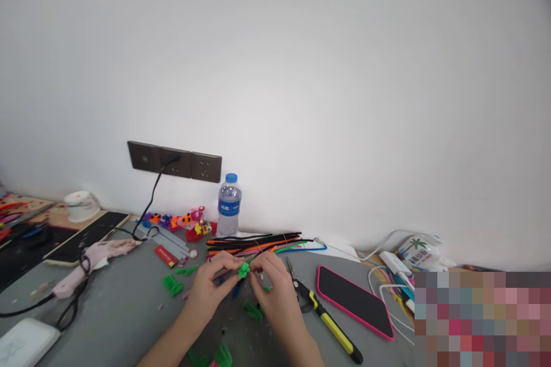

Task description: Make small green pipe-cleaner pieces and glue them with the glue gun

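Note:
Between the fingertips of both hands is a small green figure (244, 269) that looks bent from fuzzy pipe cleaner. My left hand (212, 285) pinches it from the left, and my right hand (275, 287) grips its right side. Just beyond my hands lies a bundle of coloured pipe cleaners (279, 242), black, orange, green and blue among them. Folded green pipe-cleaner pieces (172, 285) are scattered on the grey mat (124, 304), some left of my hands, others below them. Pliers with yellow-and-black handles (331, 324) rest right of my right hand.
A water bottle (229, 206) stands against the wall, beside several small colourful figures (185, 221). At right are a pink-cased phone (355, 301) and white cables. Leftward lie a red lighter-like item (166, 256), a pink hot-glue gun (81, 269) with a black cord, and another phone (88, 237).

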### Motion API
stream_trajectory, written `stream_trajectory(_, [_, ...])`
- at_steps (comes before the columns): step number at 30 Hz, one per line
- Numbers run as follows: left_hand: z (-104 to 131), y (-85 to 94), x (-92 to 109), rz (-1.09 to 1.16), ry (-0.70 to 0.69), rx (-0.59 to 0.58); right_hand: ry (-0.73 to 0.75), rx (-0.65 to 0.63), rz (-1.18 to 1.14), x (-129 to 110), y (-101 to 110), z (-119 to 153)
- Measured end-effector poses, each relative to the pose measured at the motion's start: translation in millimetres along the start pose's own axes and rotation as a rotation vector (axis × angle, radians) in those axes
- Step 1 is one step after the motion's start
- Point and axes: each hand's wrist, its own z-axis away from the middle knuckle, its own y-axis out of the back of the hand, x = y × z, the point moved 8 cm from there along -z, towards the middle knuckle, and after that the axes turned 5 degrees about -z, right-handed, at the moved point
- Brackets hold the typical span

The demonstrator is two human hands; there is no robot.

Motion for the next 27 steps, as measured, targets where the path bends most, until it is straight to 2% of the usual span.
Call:
stream_trajectory(4, [-0.3,1.0,0.5,-0.003,-0.013,0.013,0.006,0.001,0.005,1.4,-0.9,1.4])
stream_trajectory(7, [-0.5,-0.3,-0.6,0.005,0.026,0.001,0.000,0.002,0.006,1.8,-1.1,1.6])
stream_trajectory(15, [0.1,-5.8,-25.8,0.091,0.302,-0.042,-0.035,0.007,0.005,1.5,-0.5,-1.1])
stream_trajectory(27, [0.1,-5.9,-29.7,0.064,0.316,-0.053,-0.078,-0.003,-0.012,6.4,-2.4,0.5])
